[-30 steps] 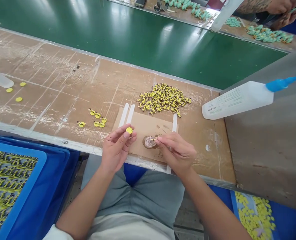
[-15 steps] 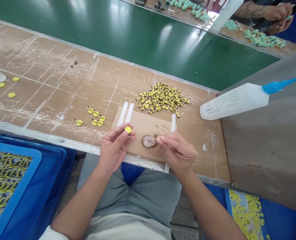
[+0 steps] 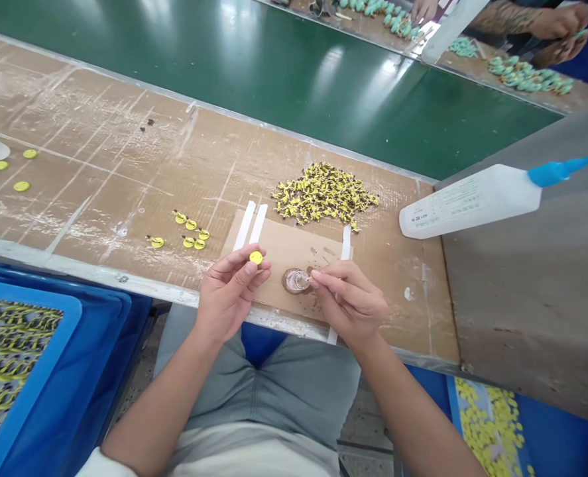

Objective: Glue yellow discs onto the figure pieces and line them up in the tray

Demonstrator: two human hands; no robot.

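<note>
My left hand (image 3: 227, 288) pinches a small round yellow disc (image 3: 256, 258) between thumb and fingertips, its face turned up. My right hand (image 3: 351, 298) is closed in a pinch on something tiny and thin; its kind is too small to tell. Those fingertips are at the right edge of a round, whitish glue-like puddle (image 3: 295, 281) on a taped cardboard sheet (image 3: 274, 242). Beyond the sheet lies a heap of small yellow-and-dark-brown pieces (image 3: 326, 192). To the left, several yellow discs with dark pieces on them (image 3: 189, 225) rest on the bench.
A white bottle with a blue nozzle (image 3: 472, 202) leans at the right by a metal panel (image 3: 527, 285). Blue trays (image 3: 69, 331) stand lower left; yellow discs fill a tray (image 3: 492, 424) lower right. Across the green belt (image 3: 274, 79), another person's hands (image 3: 562, 33) work near turquoise pieces.
My right fingertips have shifted very slightly left, toward the puddle. My left hand keeps its hold on the yellow disc, almost still. The view has moved a little.
</note>
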